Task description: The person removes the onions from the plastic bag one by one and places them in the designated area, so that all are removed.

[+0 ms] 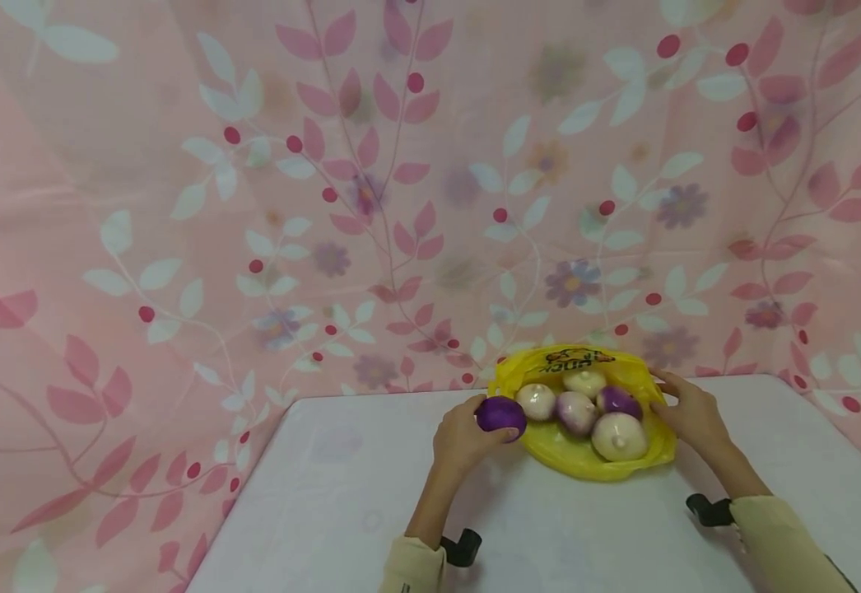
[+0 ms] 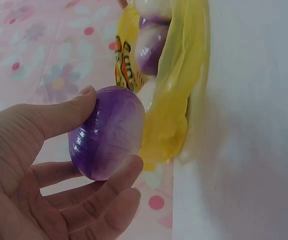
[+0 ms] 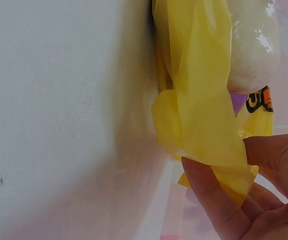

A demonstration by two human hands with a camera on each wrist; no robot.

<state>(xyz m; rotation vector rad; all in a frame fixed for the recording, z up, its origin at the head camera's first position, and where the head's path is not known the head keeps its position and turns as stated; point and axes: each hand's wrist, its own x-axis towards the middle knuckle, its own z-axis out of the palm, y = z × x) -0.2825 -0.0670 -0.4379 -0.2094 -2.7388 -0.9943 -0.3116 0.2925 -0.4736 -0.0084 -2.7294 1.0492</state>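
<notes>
My left hand (image 1: 462, 438) holds a purple and white turnip (image 1: 500, 418) just left of the yellow plastic bag (image 1: 586, 471). In the left wrist view, thumb and fingers curl round the turnip (image 2: 106, 132), which is glossy and deep purple on one side and paler on the other. At the bag's right side, my right hand (image 1: 693, 412) pinches its edge; the right wrist view shows the yellow plastic (image 3: 204, 110) between thumb and fingers. Inside the open bag lie several more turnips, among them a large whitish one (image 1: 619, 436) in front and a purple one (image 1: 618, 402) behind it.
The bag rests on a white table (image 1: 342, 486), near its back edge. Behind the table hangs a pink floral cloth (image 1: 371, 206). Dark wrist mounts (image 1: 463, 548) sit at both sleeves.
</notes>
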